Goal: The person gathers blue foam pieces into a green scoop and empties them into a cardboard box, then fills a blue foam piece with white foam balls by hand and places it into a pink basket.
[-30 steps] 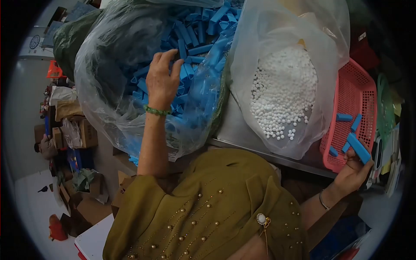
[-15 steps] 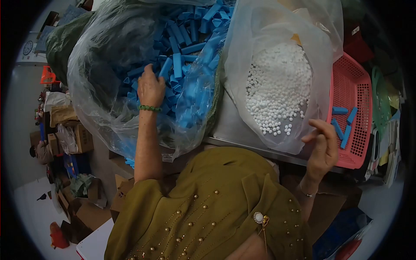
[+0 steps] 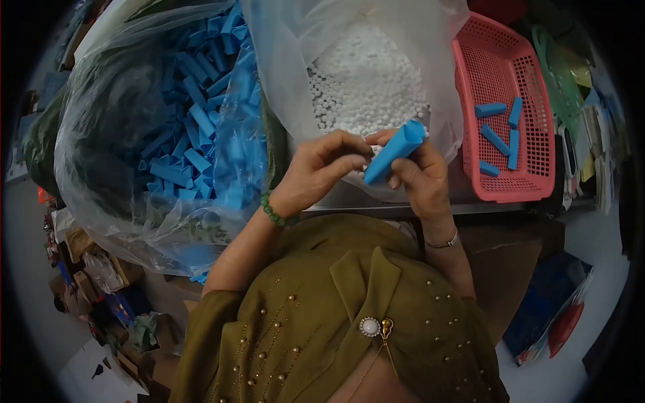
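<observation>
My right hand [image 3: 424, 176] is wrapped round a blue tube [image 3: 395, 152], holding it tilted with its open end up and away. Beside the tube's lower end, my left hand [image 3: 319, 169] is closed in a pinch, thumb and forefinger curled together. What is between those fingertips, if anything, I cannot make out. Both hands are over the near edge of a clear plastic bag with many small white balls [image 3: 369, 74]. To the left, a large clear bag [image 3: 101, 127] holds a heap of similar blue tubes [image 3: 195, 121], some showing triangular ends.
A pink perforated basket [image 3: 544, 144] stands on the right, with several blue tubes [image 3: 495, 140] lying in it. Stacked papers [image 3: 601, 134] and green mesh [image 3: 554, 74] are beyond it. Cardboard boxes and a blue item [image 3: 551, 309] are below the table.
My left hand has left the heap of blue tubes and come to the middle. My right hand moved left and now holds a tube. One more tube lies in the basket; the view has shifted.
</observation>
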Action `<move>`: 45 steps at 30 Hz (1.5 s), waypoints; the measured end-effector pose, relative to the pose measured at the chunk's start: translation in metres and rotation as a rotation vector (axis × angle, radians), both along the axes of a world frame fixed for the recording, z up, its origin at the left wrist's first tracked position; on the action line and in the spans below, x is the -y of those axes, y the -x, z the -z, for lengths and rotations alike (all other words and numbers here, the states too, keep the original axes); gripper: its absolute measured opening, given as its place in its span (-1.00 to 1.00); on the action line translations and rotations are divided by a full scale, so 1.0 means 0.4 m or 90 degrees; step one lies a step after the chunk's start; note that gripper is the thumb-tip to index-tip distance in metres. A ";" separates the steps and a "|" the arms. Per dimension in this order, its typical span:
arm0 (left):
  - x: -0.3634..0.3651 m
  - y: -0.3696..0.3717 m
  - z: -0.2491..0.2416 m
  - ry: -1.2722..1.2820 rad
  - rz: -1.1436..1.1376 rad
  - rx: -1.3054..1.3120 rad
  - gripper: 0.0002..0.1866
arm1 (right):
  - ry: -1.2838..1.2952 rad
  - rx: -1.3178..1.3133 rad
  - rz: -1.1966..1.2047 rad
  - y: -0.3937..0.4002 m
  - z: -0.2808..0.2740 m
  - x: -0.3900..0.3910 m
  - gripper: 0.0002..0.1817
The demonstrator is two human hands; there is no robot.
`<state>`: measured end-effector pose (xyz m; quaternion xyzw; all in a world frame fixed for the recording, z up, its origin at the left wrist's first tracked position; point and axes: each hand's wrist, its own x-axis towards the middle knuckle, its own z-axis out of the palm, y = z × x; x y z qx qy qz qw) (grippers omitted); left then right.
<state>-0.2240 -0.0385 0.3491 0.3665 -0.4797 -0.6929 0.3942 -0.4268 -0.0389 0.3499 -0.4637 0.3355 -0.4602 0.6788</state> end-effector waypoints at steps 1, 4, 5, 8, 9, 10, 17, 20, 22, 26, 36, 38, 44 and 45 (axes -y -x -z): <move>0.021 0.014 0.015 0.187 -0.059 0.215 -0.78 | -0.031 0.002 0.045 0.016 0.009 -0.002 -0.75; 0.067 0.072 0.096 0.463 -0.186 0.513 -0.59 | -0.043 -0.129 0.170 0.035 0.034 -0.008 -0.76; 0.070 0.095 0.113 0.490 -0.187 0.626 -0.49 | -0.042 -0.204 0.204 0.041 0.043 -0.008 -0.74; 0.067 0.126 0.153 0.497 -0.123 0.776 -0.25 | -0.044 -0.196 0.216 0.040 0.055 -0.014 -0.72; 0.061 0.129 0.161 0.488 -0.103 0.806 -0.28 | -0.048 -0.194 0.221 0.041 0.060 -0.015 -0.72; 0.058 0.131 0.167 0.478 -0.083 0.835 -0.31 | -0.022 -0.232 0.219 0.042 0.066 -0.015 -0.73; 0.080 0.128 0.209 0.527 -0.060 0.867 -0.56 | 0.032 -0.355 0.208 0.050 0.106 -0.006 -0.79; 0.112 0.118 0.210 0.560 -0.162 0.779 -0.68 | 0.072 -0.385 0.198 0.045 0.091 0.002 -0.77; 0.141 0.107 0.196 0.277 -0.261 0.499 -0.73 | 0.084 -0.424 0.190 0.038 0.071 0.006 -0.77; 0.170 0.104 0.101 -0.306 -0.299 -0.129 -0.74 | 0.185 -0.493 0.144 0.018 0.080 0.016 -0.77; 0.155 0.140 0.037 -0.128 -0.277 -0.327 -0.68 | 0.181 -0.556 0.111 -0.028 0.082 0.041 -0.78; 0.159 0.137 0.037 -0.096 -0.261 -0.327 -0.69 | 0.222 -0.524 0.168 -0.034 0.087 0.045 -0.80; 0.164 0.134 0.031 -0.092 -0.281 -0.316 -0.70 | 0.222 -0.502 0.170 -0.037 0.086 0.052 -0.80; 0.164 0.136 0.028 -0.091 -0.280 -0.317 -0.70 | 0.222 -0.503 0.170 -0.036 0.083 0.052 -0.80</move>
